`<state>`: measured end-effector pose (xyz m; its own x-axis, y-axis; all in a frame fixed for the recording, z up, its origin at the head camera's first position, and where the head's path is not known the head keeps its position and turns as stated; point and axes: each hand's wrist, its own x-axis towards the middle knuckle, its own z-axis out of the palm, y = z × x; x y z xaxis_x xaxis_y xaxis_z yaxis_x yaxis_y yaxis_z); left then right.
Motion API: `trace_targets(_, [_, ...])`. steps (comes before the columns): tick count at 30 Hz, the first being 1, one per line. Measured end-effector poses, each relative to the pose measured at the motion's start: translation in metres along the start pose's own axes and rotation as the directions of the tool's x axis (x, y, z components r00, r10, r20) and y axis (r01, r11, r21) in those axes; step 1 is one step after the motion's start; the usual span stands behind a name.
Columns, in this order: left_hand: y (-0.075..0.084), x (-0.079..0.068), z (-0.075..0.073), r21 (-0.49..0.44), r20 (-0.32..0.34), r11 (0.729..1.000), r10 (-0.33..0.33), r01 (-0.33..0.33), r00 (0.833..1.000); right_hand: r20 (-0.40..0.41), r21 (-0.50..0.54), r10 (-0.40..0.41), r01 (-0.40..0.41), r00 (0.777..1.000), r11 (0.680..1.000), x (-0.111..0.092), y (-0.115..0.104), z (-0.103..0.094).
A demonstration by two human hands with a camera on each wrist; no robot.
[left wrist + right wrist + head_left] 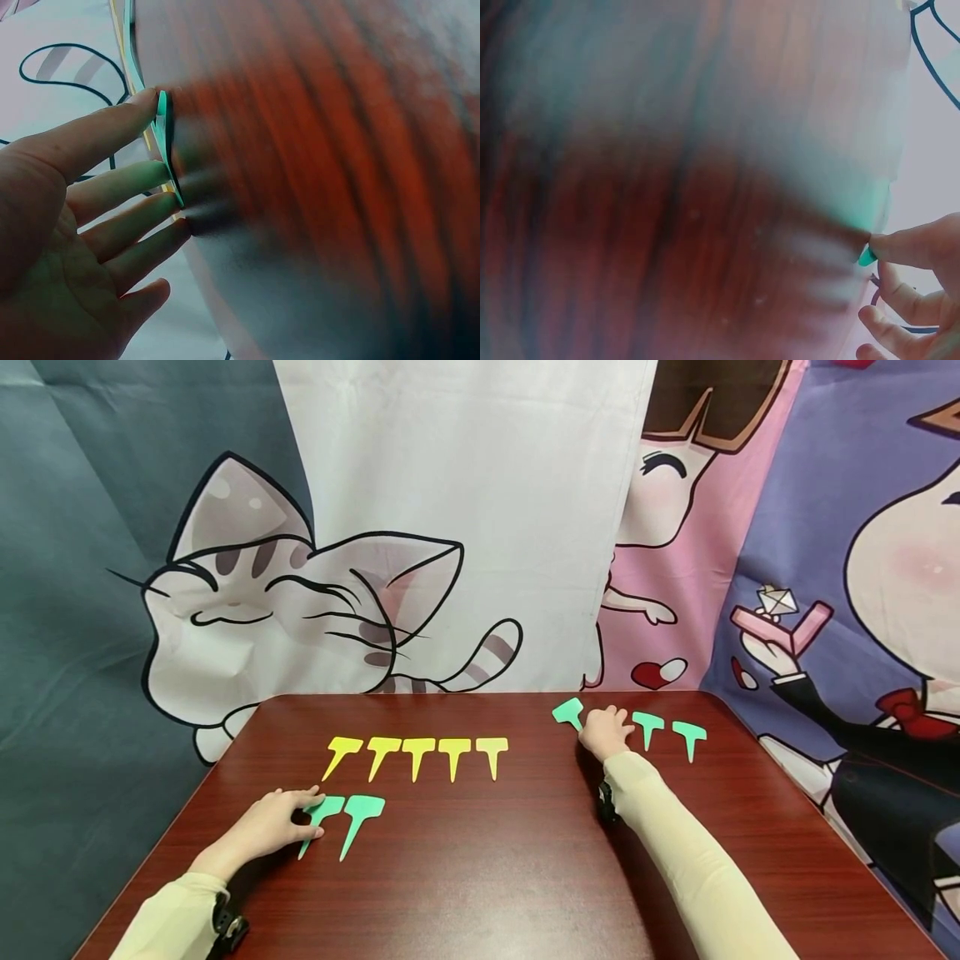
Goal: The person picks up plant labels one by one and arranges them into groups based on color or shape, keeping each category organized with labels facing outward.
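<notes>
In the head view my left hand (273,822) touches a green T-shaped plant label (327,808) at the table's left, with thumb and fingertips at its edges. Its fingers (124,225) look fairly straight in the left wrist view, where the label (162,112) is seen edge-on. Beside it lies a second green label (363,808). Far across the table, my right hand (604,732) pinches the narrow stem end of another green label (568,712); its broad head points to the back left. In the right wrist view, thumb and forefinger meet on the green tip (867,257).
A row of several yellow T-shaped labels (417,747) lies beyond my left hand. Two green labels, one (648,725) nearer and one (690,735) farther, lie right of my right hand. Behind the dark red wooden table (480,877) hangs a cartoon-printed cloth (480,468).
</notes>
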<state>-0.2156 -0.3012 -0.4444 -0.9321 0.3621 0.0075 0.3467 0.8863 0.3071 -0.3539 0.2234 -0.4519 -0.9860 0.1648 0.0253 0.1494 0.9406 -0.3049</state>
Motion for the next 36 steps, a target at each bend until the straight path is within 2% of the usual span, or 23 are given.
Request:
trace_targets(14, [-0.0006,0.0007,0.0021,-0.005,0.008,1.000,-0.014,0.014,1.000,0.070,-0.033,-0.031,0.033,0.997,0.999,-0.0042,0.0021,-0.0072])
trace_targets(27, [-0.0016,0.0005,0.0018,-0.005,0.012,1.000,-0.014,0.014,1.000,-0.011,-0.019,-0.065,0.065,0.998,0.998,-0.0071,0.0017,-0.0084])
trace_targets(36, [-0.0025,0.0010,0.0035,-0.008,0.008,1.000,-0.010,0.010,1.000,-0.005,-0.017,-0.072,0.072,0.997,0.997,-0.0067,0.0016,-0.0099])
